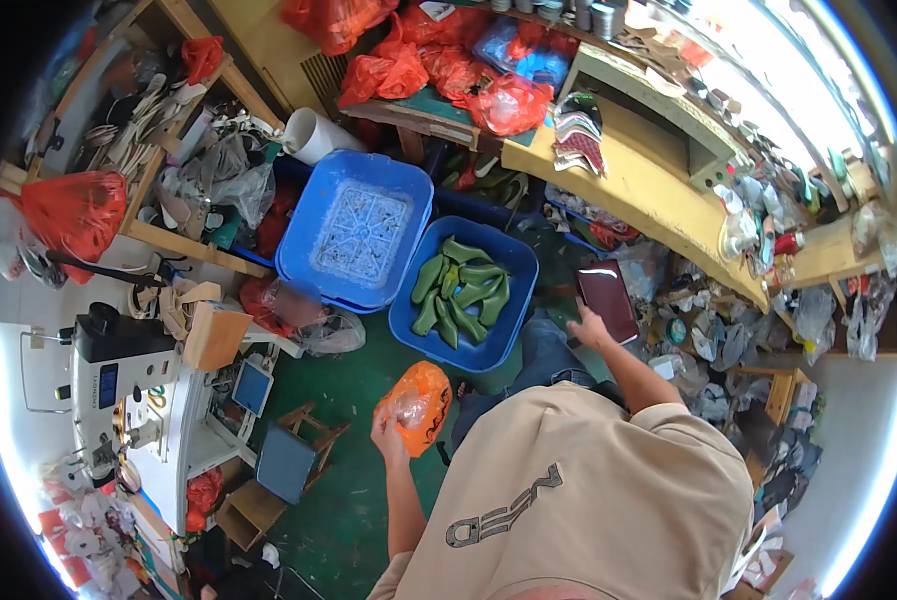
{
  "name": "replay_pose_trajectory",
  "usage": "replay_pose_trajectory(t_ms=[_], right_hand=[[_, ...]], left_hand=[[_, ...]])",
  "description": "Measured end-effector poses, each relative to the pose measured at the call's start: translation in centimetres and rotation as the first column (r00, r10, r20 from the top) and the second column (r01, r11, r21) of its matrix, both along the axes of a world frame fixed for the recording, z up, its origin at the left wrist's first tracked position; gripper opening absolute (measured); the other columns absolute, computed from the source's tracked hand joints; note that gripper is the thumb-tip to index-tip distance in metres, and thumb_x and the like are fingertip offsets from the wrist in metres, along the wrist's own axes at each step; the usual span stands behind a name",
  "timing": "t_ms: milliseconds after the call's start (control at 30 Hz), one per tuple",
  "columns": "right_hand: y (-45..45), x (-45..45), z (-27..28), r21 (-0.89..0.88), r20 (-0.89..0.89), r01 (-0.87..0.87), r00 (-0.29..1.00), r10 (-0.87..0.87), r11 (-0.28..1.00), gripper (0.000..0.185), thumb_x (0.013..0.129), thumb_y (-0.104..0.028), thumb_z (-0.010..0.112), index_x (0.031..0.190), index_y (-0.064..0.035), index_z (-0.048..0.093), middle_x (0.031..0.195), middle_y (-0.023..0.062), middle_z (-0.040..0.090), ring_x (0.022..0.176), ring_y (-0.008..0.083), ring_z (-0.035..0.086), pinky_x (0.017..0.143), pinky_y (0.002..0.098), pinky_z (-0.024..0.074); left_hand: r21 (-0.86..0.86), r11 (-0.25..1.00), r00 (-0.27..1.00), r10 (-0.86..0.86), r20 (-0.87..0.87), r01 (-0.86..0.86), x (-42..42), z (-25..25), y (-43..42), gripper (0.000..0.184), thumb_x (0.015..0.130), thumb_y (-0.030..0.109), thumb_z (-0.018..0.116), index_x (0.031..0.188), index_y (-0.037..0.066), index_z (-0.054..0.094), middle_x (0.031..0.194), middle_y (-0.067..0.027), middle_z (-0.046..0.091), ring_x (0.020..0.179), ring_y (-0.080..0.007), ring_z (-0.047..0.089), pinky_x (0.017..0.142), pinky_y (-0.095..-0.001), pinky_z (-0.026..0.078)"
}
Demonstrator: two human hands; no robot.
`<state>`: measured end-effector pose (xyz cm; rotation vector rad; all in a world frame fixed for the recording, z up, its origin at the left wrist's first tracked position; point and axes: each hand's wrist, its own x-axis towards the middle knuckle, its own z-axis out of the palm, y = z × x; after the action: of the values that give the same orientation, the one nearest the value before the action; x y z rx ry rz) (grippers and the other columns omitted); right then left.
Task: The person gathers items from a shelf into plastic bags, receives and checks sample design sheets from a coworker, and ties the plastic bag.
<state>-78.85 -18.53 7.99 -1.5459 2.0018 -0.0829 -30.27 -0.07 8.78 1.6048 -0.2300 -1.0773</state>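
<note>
My left hand (387, 432) grips an orange plastic bag (420, 408) with something pale showing inside it. On the other side, my right hand (590, 327) is at the lower left edge of a dark red, flat, glossy object (608, 300); how its fingers close on it is hard to make out. Between and beyond the hands, a blue basin (523, 290) on the floor holds several green, shoe-shaped pieces (478, 290).
Left of the basin lie stacked blue baskets (363, 215). A sewing machine (118, 365) and a small chair (286, 463) are at the left. A yellow bench (648, 195) curves along the back right, and red bags (508, 103) lie on a shelf.
</note>
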Motion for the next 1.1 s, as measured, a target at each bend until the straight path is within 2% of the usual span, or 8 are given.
replay_pose_trajectory(t_ms=[300,367,567,667,900,967,1067,1100], right_hand=[[-44.0,-0.3,8.7,-0.553,-0.163,-0.228,0.973,0.165,0.802,0.081,0.078,-0.035,0.068,0.141,-0.0035,0.029,0.138,0.0304,0.034,0.125,0.0441,0.036,0.104,0.0462,0.0333],[-55.5,-1.1,8.0,-0.710,-0.323,-0.340,0.935,0.145,0.617,0.082,0.078,-0.042,0.067,0.142,-0.0066,0.028,0.139,0.0324,0.031,0.125,0.0459,0.036,0.104,0.0461,0.0336],[-76.3,-1.0,7.2,-0.691,-0.395,-0.112,0.886,-0.242,0.714,0.098,0.073,-0.062,0.064,0.144,-0.0084,0.023,0.143,0.0309,0.027,0.129,0.0505,0.029,0.101,0.0639,0.0264],[-82.9,-2.5,5.3,-0.733,-0.351,0.013,0.849,-0.394,0.680,0.115,0.069,-0.082,0.047,0.145,-0.0009,0.020,0.147,0.0299,0.019,0.132,0.0517,0.023,0.098,0.0713,0.0222],[-91.3,-5.4,2.7,-0.529,-0.258,0.191,0.892,-0.372,0.827,0.105,0.076,-0.082,0.034,0.142,-0.0003,0.032,0.148,0.0243,0.025,0.133,0.0553,0.015,0.099,0.0750,0.0110],[-91.8,-7.0,1.7,-0.519,-0.485,0.116,0.776,-0.403,0.847,0.084,0.084,-0.068,0.037,0.132,-0.0004,0.048,0.140,0.0222,0.041,0.129,0.0488,0.033,0.103,0.0652,0.0226],[-94.3,-11.9,-0.7,-0.684,-0.190,0.264,0.835,-0.516,0.680,0.067,0.085,-0.059,0.045,0.120,-0.0033,0.059,0.122,0.0216,0.057,0.115,0.0381,0.054,0.097,0.0503,0.0400],[-92.9,-11.2,0.6,-0.609,-0.350,0.137,0.838,-0.419,0.781,0.059,0.083,-0.052,0.048,0.115,-0.0038,0.061,0.120,0.0201,0.059,0.112,0.0360,0.056,0.094,0.0475,0.0425]], left_hand=[[0.217,0.910,0.936,0.340,0.097,-0.353,-7.2,0.9,0.5,0.032,0.087,0.006,0.058,0.116,-0.007,0.052,0.087,-0.0086,0.060,0.073,-0.0159,0.059,0.066,-0.0287,0.050],[0.317,0.858,0.911,0.408,0.055,-0.403,-10.0,2.8,-1.9,0.036,0.087,0.008,0.058,0.119,-0.007,0.050,0.093,-0.0108,0.060,0.078,-0.0181,0.061,0.068,-0.0312,0.052],[0.506,0.708,0.862,0.477,0.172,-0.493,-18.6,6.5,-8.3,0.037,0.089,0.008,0.055,0.121,-0.008,0.047,0.091,-0.0112,0.061,0.075,-0.0191,0.062,0.066,-0.0319,0.053],[0.519,0.715,0.870,0.476,0.131,-0.469,-22.0,6.7,-7.0,0.032,0.091,0.011,0.057,0.118,-0.005,0.050,0.076,-0.0079,0.061,0.069,-0.0169,0.062,0.064,-0.0317,0.053],[0.616,0.538,0.783,0.579,0.226,-0.575,-26.5,9.0,-8.0,0.023,0.089,0.017,0.057,0.105,0.000,0.056,0.070,-0.0070,0.059,0.060,-0.0193,0.057,0.057,-0.0358,0.050],[0.692,0.506,0.784,0.605,0.142,-0.515,-26.7,8.4,-3.6,0.022,0.089,0.036,0.055,0.092,0.015,0.060,0.069,-0.0069,0.054,0.058,-0.0226,0.046,0.053,-0.0419,0.043],[0.721,0.530,0.852,0.497,0.162,-0.446,-27.5,8.4,-3.3,0.018,0.085,0.003,0.059,0.098,-0.009,0.059,0.066,-0.0073,0.059,0.052,-0.0180,0.059,0.052,-0.0329,0.054],[0.712,0.531,0.841,0.519,0.156,-0.460,-27.7,8.3,-3.1,0.016,0.084,0.002,0.059,0.095,-0.010,0.059,0.064,-0.0074,0.059,0.050,-0.0183,0.058,0.051,-0.0333,0.054]])
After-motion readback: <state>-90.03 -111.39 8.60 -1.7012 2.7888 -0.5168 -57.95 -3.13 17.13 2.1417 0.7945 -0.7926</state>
